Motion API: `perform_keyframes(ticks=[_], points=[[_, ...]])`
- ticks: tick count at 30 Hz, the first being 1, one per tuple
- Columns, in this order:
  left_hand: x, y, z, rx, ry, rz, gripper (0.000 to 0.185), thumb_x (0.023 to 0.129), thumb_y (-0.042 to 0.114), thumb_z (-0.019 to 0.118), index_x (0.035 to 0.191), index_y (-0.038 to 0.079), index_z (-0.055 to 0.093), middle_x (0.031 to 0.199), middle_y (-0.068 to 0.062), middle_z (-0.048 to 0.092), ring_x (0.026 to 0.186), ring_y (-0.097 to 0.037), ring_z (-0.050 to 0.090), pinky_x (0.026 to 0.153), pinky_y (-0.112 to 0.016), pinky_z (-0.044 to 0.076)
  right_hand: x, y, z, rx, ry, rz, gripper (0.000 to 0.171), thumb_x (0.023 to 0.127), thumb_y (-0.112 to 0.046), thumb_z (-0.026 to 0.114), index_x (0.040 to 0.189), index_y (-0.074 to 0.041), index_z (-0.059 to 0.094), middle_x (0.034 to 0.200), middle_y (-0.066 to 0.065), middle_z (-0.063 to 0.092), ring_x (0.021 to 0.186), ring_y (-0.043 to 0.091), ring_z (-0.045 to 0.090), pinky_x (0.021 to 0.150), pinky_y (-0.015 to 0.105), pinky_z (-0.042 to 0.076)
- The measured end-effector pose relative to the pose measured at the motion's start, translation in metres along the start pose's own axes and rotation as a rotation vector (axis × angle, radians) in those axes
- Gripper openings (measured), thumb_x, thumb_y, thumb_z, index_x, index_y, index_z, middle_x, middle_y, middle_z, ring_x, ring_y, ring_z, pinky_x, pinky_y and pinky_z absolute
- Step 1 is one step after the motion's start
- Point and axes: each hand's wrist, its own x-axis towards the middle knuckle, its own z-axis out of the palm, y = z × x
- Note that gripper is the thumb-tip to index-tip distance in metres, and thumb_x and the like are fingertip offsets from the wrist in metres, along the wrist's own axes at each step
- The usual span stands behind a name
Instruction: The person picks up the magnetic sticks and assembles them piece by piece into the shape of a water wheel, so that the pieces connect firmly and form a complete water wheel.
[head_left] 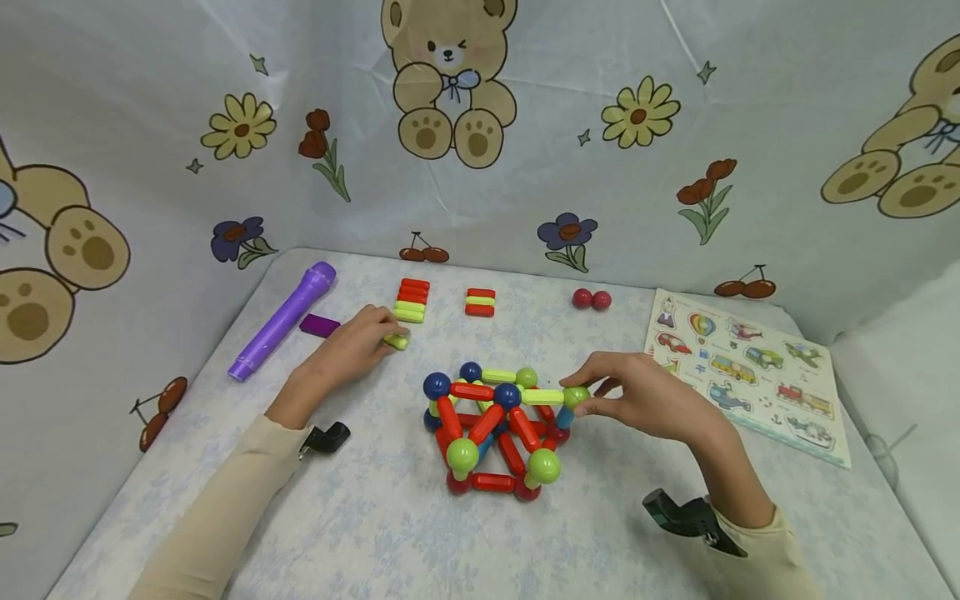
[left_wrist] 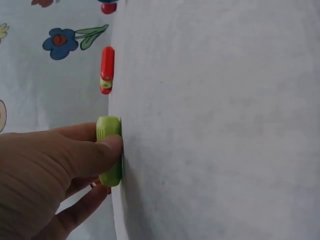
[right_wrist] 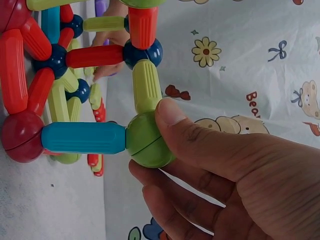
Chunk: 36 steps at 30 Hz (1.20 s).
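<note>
At the far left of the table (head_left: 375, 517), around ten o'clock from me, lie a purple tube (head_left: 281, 321) and a small dark purple block (head_left: 320, 326) just beside it. A little to the right, my left hand (head_left: 352, 350) reaches out at eleven o'clock; its fingers (left_wrist: 107, 147) pinch a light green stick (left_wrist: 110, 150) that lies on the table, close to a stack of red and green sticks (head_left: 411, 300). More to the right there is a smaller stack (head_left: 481, 302), and at one o'clock two red balls (head_left: 592, 299) touching each other. In the middle, at twelve o'clock and near me, stands the ball-and-stick structure (head_left: 495, 429). My right hand (head_left: 648, 400) is at its right side, and my thumb and fingers (right_wrist: 200, 145) grasp the green ball (right_wrist: 147, 140) at its upper right corner, where a blue stick (right_wrist: 82, 137) and a green stick (right_wrist: 146, 85) join. At the far right, at two o'clock, a picture puzzle board (head_left: 750, 371) lies flat.
</note>
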Motion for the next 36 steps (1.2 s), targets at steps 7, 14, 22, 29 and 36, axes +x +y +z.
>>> perform_keyframes(ticks=[7, 14, 22, 29, 36], points=[[-0.004, 0.006, -0.01, -0.042, -0.045, 0.009, 0.028, 0.099, 0.009, 0.079, 0.126, 0.009, 0.079, 0.121, -0.009, 0.071, 0.116, -0.03, 0.063, 0.103, -0.048, 0.055, 0.0, 0.0, 0.001, 0.004, -0.003, 0.004, 0.035, 0.092, -0.02, 0.087, 0.126, -0.012, 0.081, 0.113, -0.011, 0.077, 0.103, 0.011, 0.071, 0.092, 0.033, 0.062], [-0.019, 0.059, -0.041, -0.141, 0.073, 0.131, 0.035, 0.102, 0.022, 0.077, 0.136, 0.017, 0.075, 0.119, -0.001, 0.071, 0.099, -0.016, 0.066, 0.085, -0.035, 0.061, -0.001, -0.001, 0.0, 0.0, -0.001, 0.008, 0.035, 0.092, -0.02, 0.087, 0.125, -0.012, 0.081, 0.112, -0.011, 0.077, 0.103, 0.011, 0.071, 0.092, 0.033, 0.062], [-0.046, 0.131, -0.062, -0.198, 0.199, 0.409, 0.036, 0.096, 0.02, 0.085, 0.131, 0.017, 0.078, 0.114, 0.006, 0.075, 0.101, -0.008, 0.069, 0.082, -0.026, 0.062, -0.001, -0.001, 0.0, -0.001, 0.003, 0.005, 0.035, 0.091, -0.02, 0.087, 0.125, -0.013, 0.081, 0.112, -0.011, 0.077, 0.103, 0.011, 0.072, 0.092, 0.034, 0.062], [-0.063, 0.173, -0.048, -0.226, 0.127, 0.544, 0.034, 0.098, 0.025, 0.083, 0.129, 0.014, 0.077, 0.117, 0.005, 0.077, 0.106, -0.008, 0.071, 0.091, -0.023, 0.059, -0.001, -0.001, 0.0, 0.004, 0.003, 0.006, 0.035, 0.091, -0.02, 0.087, 0.125, -0.014, 0.081, 0.112, -0.011, 0.076, 0.105, 0.012, 0.072, 0.093, 0.035, 0.062], [-0.066, 0.187, -0.027, -0.167, 0.097, 0.581, 0.026, 0.095, 0.021, 0.086, 0.118, 0.016, 0.077, 0.108, 0.007, 0.076, 0.099, -0.007, 0.07, 0.091, -0.02, 0.057, 0.0, -0.001, 0.001, -0.003, 0.018, 0.004, 0.034, 0.091, -0.019, 0.088, 0.124, -0.015, 0.081, 0.113, -0.01, 0.077, 0.105, 0.013, 0.072, 0.093, 0.035, 0.062]])
